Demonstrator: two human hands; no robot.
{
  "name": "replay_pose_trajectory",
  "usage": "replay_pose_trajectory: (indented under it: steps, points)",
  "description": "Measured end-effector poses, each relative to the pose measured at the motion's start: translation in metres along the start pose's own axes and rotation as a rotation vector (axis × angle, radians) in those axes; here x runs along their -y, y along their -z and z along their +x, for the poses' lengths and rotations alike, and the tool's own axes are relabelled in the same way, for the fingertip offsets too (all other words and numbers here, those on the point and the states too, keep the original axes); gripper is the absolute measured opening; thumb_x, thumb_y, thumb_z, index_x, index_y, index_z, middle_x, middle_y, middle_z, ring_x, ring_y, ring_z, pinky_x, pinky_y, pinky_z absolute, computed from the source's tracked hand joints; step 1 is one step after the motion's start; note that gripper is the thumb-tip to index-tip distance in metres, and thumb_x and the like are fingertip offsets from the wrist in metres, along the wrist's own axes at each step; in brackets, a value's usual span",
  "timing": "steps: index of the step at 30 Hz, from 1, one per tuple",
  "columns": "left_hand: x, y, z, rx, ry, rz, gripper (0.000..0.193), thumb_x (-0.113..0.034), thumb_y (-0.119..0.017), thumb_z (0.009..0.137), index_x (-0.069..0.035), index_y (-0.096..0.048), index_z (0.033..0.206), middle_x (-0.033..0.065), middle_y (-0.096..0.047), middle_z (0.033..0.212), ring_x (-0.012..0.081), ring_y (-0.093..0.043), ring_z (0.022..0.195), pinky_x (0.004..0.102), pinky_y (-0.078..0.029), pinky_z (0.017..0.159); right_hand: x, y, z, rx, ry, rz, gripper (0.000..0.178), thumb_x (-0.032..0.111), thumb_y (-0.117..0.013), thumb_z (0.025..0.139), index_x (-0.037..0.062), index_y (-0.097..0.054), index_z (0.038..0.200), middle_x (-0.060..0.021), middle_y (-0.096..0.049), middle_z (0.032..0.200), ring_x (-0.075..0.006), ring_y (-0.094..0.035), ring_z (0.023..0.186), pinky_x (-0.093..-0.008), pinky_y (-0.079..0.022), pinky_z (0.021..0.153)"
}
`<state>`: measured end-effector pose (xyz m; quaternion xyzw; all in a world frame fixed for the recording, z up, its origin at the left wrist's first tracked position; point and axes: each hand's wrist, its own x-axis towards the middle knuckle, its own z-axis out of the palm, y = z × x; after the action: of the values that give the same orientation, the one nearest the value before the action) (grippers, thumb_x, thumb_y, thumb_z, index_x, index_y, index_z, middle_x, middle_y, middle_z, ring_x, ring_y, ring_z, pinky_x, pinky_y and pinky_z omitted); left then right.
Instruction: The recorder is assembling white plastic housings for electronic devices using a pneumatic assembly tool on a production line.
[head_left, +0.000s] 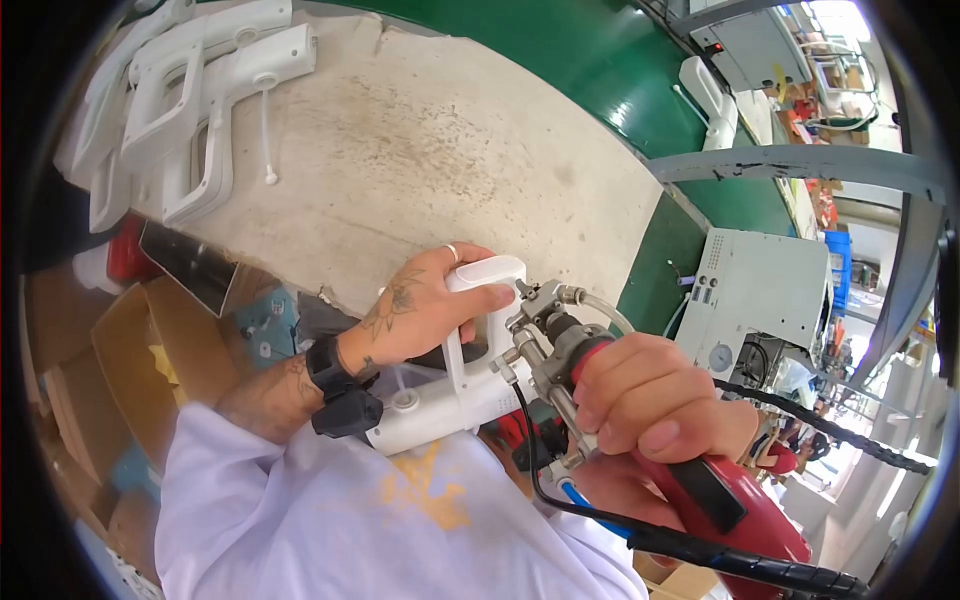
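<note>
My left hand [425, 305] grips a white plastic handle-shaped housing [462, 385] and holds it close to my chest, thumb on its rounded top. My right hand [650, 400] is wrapped around a red-handled power tool [735, 500] with a metal nozzle head [545, 330]. The metal head presses against the white housing near my left fingers. A black cable and a blue hose run from the tool toward the lower right.
Several more white housings [195, 110] lie stacked at the far left of the worn grey worktable [430, 150]. Cardboard boxes [110, 360] sit below on the left. A grey machine cabinet [755, 290] stands to the right, beyond a green floor.
</note>
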<state>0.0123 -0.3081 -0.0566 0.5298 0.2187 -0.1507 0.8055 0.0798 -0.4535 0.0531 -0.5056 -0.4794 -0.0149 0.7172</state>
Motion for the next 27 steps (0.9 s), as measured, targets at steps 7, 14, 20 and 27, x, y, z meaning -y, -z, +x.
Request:
replay_pose_trajectory:
  steps: [7,14,20,27]
  points:
    - [0.002,0.003,0.0,-0.01,0.011,0.017,0.06,-0.032,-0.073,0.088,0.006,-0.054,0.129,0.0077,-0.068,0.093,0.0094,-0.06,0.061,0.0261,-0.049,0.057,0.001,0.001,0.0,-0.011,0.068,-0.004,0.051,0.053,-0.057,0.098,0.0053,-0.046,0.11,-0.0057,-0.054,0.079,-0.0179,-0.054,0.06,-0.0297,-0.045,0.054]
    - [0.019,0.01,0.005,-0.031,-0.004,-0.081,0.059,-0.031,-0.072,0.089,0.008,-0.053,0.129,0.0061,-0.066,0.092,0.0088,-0.059,0.064,0.025,-0.048,0.058,0.025,-0.001,0.008,-0.087,0.085,-0.022,0.058,0.049,-0.061,0.097,0.001,-0.05,0.127,-0.0043,-0.052,0.074,-0.0156,-0.051,0.056,-0.0288,-0.043,0.052]
    - [0.011,0.008,-0.001,-0.025,0.003,-0.044,0.059,-0.031,-0.073,0.089,0.008,-0.053,0.129,0.0057,-0.066,0.092,0.0085,-0.059,0.063,0.0248,-0.048,0.057,0.012,0.0,0.004,-0.112,0.047,0.088,0.056,0.05,-0.066,0.094,0.0017,-0.05,0.117,-0.0064,-0.056,0.075,-0.0184,-0.055,0.057,-0.0302,-0.046,0.051]
    - [0.008,0.002,-0.003,-0.015,0.009,-0.031,0.057,-0.03,-0.074,0.088,0.005,-0.055,0.129,0.0057,-0.068,0.094,0.0086,-0.059,0.061,0.0251,-0.049,0.057,0.002,0.005,0.005,0.038,0.001,0.026,0.057,0.054,-0.06,0.096,0.0021,-0.047,0.115,-0.0072,-0.054,0.076,-0.0195,-0.055,0.058,-0.0311,-0.045,0.053]
